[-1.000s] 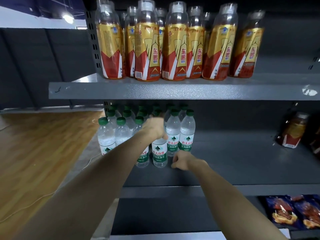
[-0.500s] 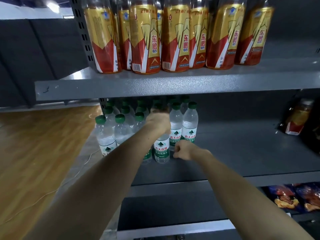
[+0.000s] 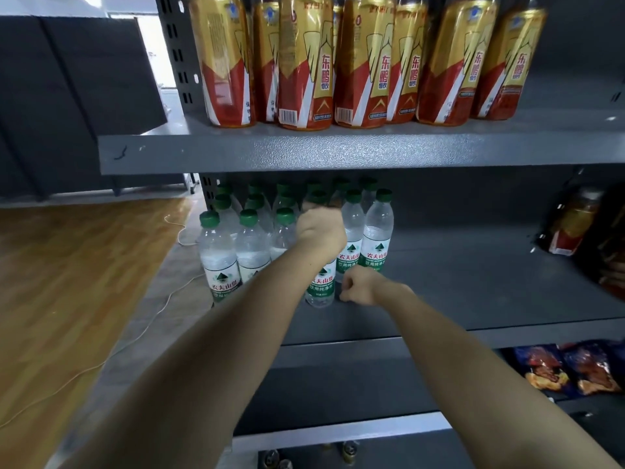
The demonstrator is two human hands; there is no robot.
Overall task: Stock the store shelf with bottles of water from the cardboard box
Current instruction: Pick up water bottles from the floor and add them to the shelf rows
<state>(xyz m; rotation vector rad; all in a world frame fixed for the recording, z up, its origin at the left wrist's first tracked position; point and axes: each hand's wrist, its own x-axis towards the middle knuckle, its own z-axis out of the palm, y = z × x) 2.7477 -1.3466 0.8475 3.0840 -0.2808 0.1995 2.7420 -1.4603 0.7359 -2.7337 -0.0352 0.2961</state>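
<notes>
On the middle shelf of a grey metal store rack, a person is reaching in with both bare arms toward a group of water bottles with green caps, standing upright in rows at the left end. Their left hand is gripping the top of one front bottle, with its fingers curled over the cap so the cap is hidden. Their right hand is sitting low just beside that bottle's base, its fingers curled into a loose fist; whether it is touching the bottle cannot be told. Two more water bottles are standing just to the right of the held one. Above, the upper shelf is carrying a row of gold and red drink bottles. Snack packets are lying on the shelf below at the right. A wooden floor is showing at the left.
</notes>
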